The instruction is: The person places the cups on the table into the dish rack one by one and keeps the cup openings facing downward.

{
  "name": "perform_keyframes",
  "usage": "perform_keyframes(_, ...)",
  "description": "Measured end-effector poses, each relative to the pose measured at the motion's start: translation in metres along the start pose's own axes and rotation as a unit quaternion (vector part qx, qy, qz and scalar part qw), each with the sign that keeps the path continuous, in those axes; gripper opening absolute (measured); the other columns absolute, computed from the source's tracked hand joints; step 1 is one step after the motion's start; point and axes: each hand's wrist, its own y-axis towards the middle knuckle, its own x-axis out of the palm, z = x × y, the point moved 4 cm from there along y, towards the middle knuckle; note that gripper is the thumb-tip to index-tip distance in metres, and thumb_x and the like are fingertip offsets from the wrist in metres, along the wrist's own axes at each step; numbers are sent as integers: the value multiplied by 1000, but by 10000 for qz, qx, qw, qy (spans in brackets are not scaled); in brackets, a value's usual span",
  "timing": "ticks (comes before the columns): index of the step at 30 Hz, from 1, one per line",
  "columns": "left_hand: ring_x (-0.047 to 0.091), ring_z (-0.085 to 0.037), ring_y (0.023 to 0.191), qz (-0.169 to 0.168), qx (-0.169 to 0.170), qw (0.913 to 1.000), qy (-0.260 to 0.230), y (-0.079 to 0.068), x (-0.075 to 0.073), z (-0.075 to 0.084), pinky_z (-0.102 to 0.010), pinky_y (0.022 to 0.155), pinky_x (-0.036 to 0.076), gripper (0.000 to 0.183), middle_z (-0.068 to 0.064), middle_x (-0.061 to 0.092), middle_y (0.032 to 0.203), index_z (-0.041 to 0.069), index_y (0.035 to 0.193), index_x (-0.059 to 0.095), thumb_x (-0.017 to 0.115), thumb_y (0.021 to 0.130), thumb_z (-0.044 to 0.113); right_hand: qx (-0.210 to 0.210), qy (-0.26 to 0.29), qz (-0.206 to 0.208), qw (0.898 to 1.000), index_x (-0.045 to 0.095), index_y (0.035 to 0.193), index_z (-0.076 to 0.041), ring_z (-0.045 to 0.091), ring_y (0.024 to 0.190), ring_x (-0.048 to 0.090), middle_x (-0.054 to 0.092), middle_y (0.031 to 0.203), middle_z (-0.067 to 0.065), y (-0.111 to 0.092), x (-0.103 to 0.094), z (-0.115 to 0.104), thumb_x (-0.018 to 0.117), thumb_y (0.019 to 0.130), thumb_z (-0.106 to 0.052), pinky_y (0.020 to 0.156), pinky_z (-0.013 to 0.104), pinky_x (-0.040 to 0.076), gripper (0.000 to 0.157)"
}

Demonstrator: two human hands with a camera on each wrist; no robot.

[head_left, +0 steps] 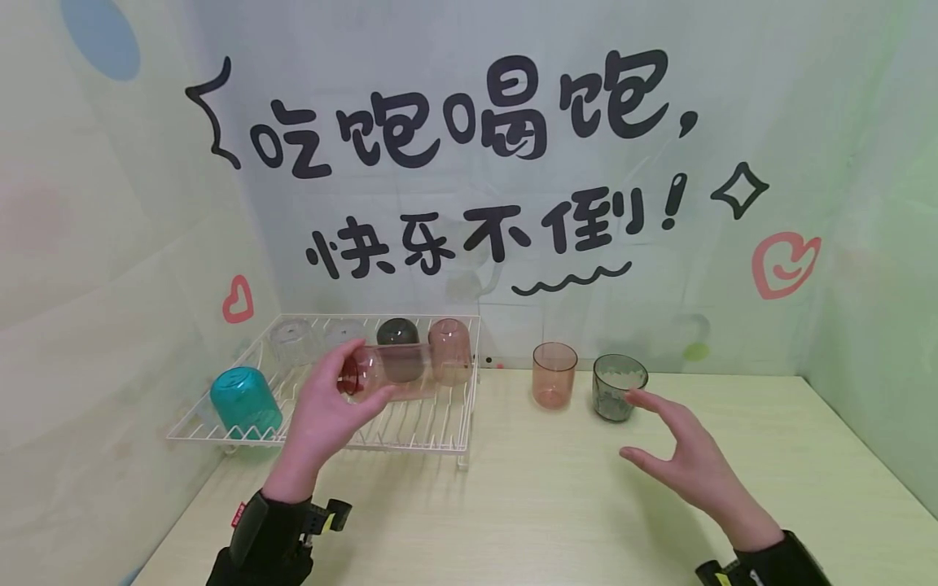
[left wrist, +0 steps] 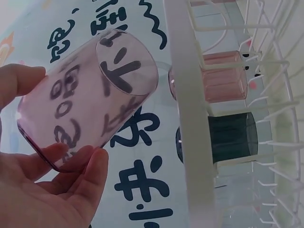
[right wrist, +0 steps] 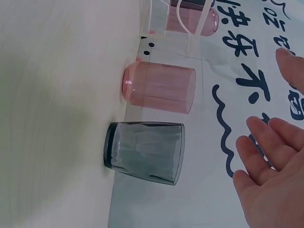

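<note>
My left hand grips a clear pink glass near its base, thumb on one side and fingers on the other. The glass lies on its side in the air above the white wire rack, its mouth toward the right in the head view. My right hand is held above the table with thumb and fingers spread, nothing between them. Nearest to it is a grey glass, upright on the table. Just left of that stands another pink glass, also upright.
Upside down on the rack are a dark glass, a pink glass and two clear glasses, one a clear glass at the back left. A teal glass leans at the rack's front left. A lettered cloth hangs behind the table.
</note>
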Motion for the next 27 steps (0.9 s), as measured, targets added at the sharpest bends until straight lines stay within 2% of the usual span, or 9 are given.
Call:
perform_keyframes(6, 47, -17, 82, -26, -57, 9994, 352, 1, -6, -4, -30, 68, 49, 67, -4, 52, 97, 8, 129, 47, 75, 72, 31, -66, -139, -4, 9999, 48, 132, -11, 13, 116, 43, 55, 125, 1, -2, 0, 5, 76, 71, -29, 95, 16, 27, 69)
perform_keyframes(13, 51, -22, 90, -119, -167, 9977, 642, 2, -10, -11, -36, 74, 51, 72, -10, 53, 105, 4, 133, 43, 73, 74, 33, -114, -295, -7, 9995, 48, 132, -13, 15, 115, 44, 55, 124, 0, -3, -1, 11, 76, 71, -30, 94, 18, 29, 69)
perform_keyframes(21, 51, -26, 96, -263, -398, 9957, 797, 3, -13, -22, -39, 76, 52, 75, -14, 53, 112, 4, 135, 41, 72, 75, 36, -146, -413, -51, 9990, 50, 129, -8, 20, 113, 47, 56, 122, 3, -3, -4, 13, 76, 71, -29, 93, 23, 32, 68)
perform_keyframes(27, 49, -30, 102, -310, -447, 9930, 1052, 2, -19, -26, -44, 79, 50, 76, -17, 52, 118, 3, 136, 41, 70, 75, 39, -147, -477, -25, 9987, 51, 128, -6, 21, 112, 47, 57, 121, 4, -5, -6, 16, 77, 70, -28, 93, 18, 30, 67)
